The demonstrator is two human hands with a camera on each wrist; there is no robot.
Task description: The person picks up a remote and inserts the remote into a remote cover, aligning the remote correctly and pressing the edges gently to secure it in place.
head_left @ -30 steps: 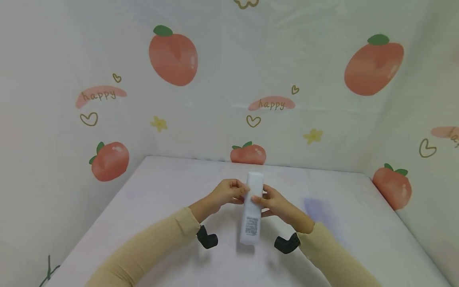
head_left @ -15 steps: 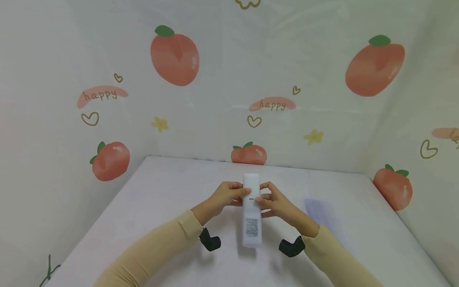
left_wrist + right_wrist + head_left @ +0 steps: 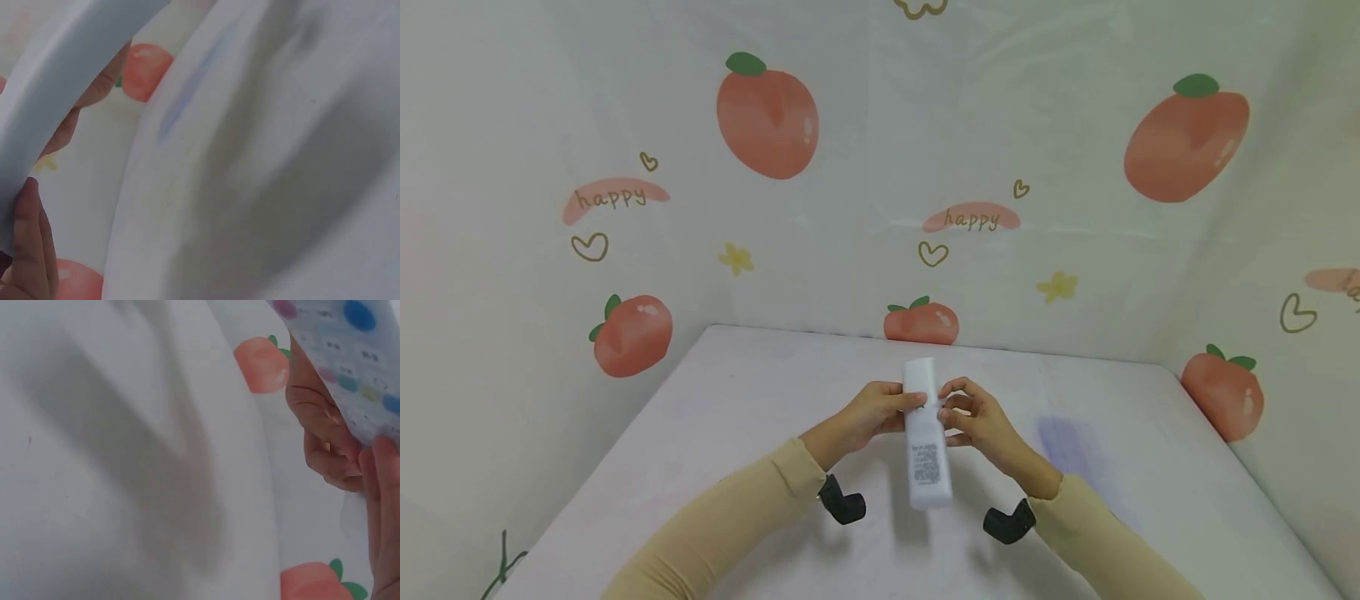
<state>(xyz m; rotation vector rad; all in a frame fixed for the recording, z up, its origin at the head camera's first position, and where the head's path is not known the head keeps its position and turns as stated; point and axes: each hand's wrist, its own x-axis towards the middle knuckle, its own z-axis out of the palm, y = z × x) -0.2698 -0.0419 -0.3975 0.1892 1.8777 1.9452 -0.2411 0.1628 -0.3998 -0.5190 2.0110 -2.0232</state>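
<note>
A white remote control [image 3: 928, 450] is held over the table with its labelled back toward the head camera. My left hand [image 3: 871, 410] grips its left side, thumb lying across the back. At the right edge, my right hand [image 3: 988, 423] has curled fingers and its thumb tip against the remote. Coloured round buttons show on the remote's front [image 3: 359, 369] in the right wrist view, where right-hand fingers [image 3: 384, 500] touch its lower end. From the left wrist, the remote's smooth side [image 3: 62, 75] hides part of both hands.
The white table [image 3: 760, 367] carries a faint purple stain [image 3: 1067, 450] on the right. Behind it hangs a white sheet [image 3: 865, 167] printed with peaches. Black wrist cameras [image 3: 842, 502] hang beneath both sleeves.
The remote has shifted slightly left and turned, its lower end now swung toward the right. My right thumb has slid from the remote's back to its right edge. The left hand keeps its grip.
</note>
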